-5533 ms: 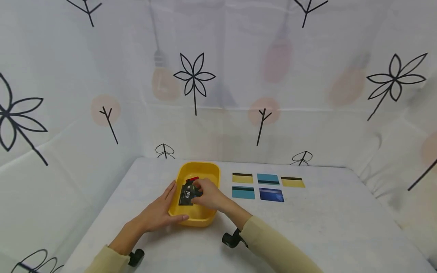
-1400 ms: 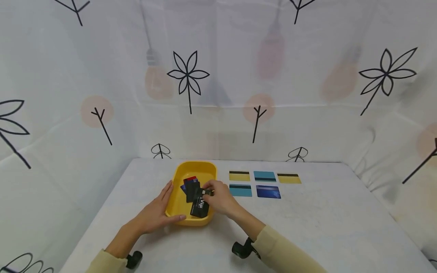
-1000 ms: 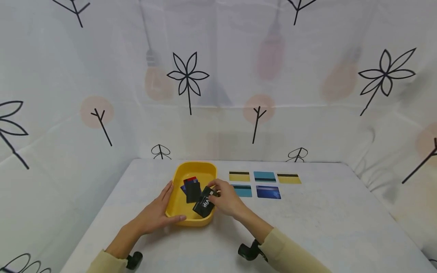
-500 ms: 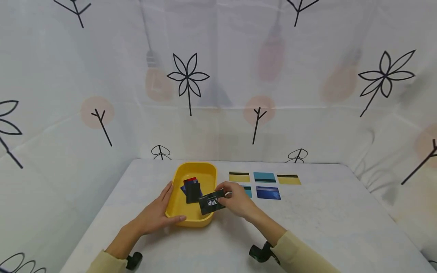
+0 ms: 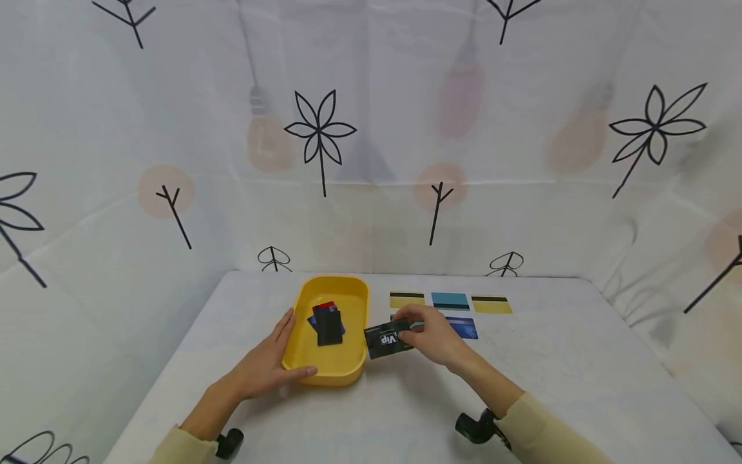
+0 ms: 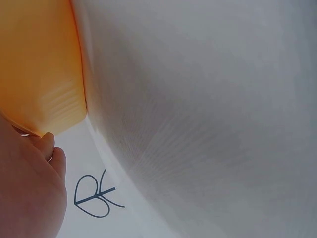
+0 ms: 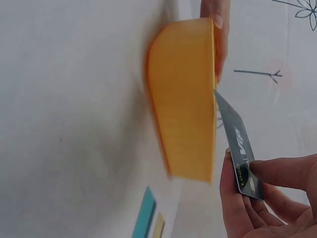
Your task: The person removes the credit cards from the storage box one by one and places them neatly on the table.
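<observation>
My right hand (image 5: 431,336) pinches a black VIP card (image 5: 382,340) between thumb and fingers, above the table just right of the yellow tray (image 5: 307,366). In the right wrist view the card (image 7: 232,124) tilts, its far corner overlapping the tray's rim. My left hand (image 5: 263,357) rests against the tray's left side, fingers straight, thumb over the front rim. Inside the tray a plain black card (image 5: 330,330) lies on a red-topped card (image 5: 323,305) and a blue card. The left wrist view shows the left fingertips (image 6: 47,144) at the tray's edge.
Right of the tray, cards lie in two rows: a yellow card (image 5: 407,299), a light blue card (image 5: 449,301) and another yellow card (image 5: 491,305) behind, a dark blue card (image 5: 464,328) in front. My right hand mostly hides a teal card beside it. A patterned white cloth (image 5: 371,212) stands behind.
My right hand has drawn the VIP card from the tray, rightward past its rim, turning it level. The plain black card is now uncovered. My left hand has stayed at the tray.
</observation>
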The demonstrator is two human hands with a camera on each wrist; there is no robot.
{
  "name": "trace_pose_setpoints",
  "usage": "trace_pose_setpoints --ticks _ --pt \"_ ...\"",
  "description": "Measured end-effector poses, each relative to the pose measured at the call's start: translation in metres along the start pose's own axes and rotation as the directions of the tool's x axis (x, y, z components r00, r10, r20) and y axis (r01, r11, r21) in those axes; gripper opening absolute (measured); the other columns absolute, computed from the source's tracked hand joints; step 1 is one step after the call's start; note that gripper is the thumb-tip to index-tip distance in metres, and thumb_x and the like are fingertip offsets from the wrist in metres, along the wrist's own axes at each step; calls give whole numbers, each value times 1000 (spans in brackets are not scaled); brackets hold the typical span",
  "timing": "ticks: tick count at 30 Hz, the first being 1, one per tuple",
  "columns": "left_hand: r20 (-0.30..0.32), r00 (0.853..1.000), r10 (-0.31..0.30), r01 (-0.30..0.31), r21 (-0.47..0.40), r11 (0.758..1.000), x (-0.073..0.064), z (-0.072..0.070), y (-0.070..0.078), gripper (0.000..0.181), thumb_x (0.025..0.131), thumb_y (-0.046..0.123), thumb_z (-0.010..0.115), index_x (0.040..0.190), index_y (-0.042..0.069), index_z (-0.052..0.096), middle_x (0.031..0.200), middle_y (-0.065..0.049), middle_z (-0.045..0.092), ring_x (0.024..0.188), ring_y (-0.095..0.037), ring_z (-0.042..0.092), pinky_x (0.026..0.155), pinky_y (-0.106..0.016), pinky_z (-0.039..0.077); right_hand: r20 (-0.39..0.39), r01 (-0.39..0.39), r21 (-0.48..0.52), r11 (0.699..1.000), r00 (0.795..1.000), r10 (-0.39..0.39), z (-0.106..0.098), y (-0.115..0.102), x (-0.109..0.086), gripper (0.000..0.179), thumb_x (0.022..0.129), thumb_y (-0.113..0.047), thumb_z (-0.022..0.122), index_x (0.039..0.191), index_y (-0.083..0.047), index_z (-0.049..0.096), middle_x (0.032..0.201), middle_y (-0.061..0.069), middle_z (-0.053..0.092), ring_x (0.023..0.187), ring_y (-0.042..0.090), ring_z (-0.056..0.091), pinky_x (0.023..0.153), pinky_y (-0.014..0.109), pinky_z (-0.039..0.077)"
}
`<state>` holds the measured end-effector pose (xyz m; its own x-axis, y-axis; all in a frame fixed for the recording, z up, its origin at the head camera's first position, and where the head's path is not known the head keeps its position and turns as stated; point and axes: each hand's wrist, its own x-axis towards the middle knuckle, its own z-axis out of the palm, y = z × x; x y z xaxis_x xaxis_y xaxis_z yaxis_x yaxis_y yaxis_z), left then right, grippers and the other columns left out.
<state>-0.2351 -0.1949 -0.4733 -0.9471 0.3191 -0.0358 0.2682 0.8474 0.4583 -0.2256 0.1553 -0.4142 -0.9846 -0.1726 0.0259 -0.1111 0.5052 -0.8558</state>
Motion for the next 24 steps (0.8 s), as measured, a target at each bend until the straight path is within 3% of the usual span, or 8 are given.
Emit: trace_pose_setpoints --ticks 10,24 --pt "7 1000 -4 4 -1 1000 1 1 0 121 81 77 64 166 11 8 173 -6 2 152 -37 30 115 -60 36 8 -34 -30 999 999 34 -43 30 -9 26 94 -3 68 120 -6 68 125 16 65 112 34 67 88 43 60" --pt "13 1000 -17 17 1 1000 1 1 2 121 81 78 64 166 12 8 173 -5 2 152 -36 29 116 -59 36 -40 -54 -117 992 998 49 -103 83 -11 31 97 -4 64 127 2 62 135 32 56 117 47 60 84 44 59"
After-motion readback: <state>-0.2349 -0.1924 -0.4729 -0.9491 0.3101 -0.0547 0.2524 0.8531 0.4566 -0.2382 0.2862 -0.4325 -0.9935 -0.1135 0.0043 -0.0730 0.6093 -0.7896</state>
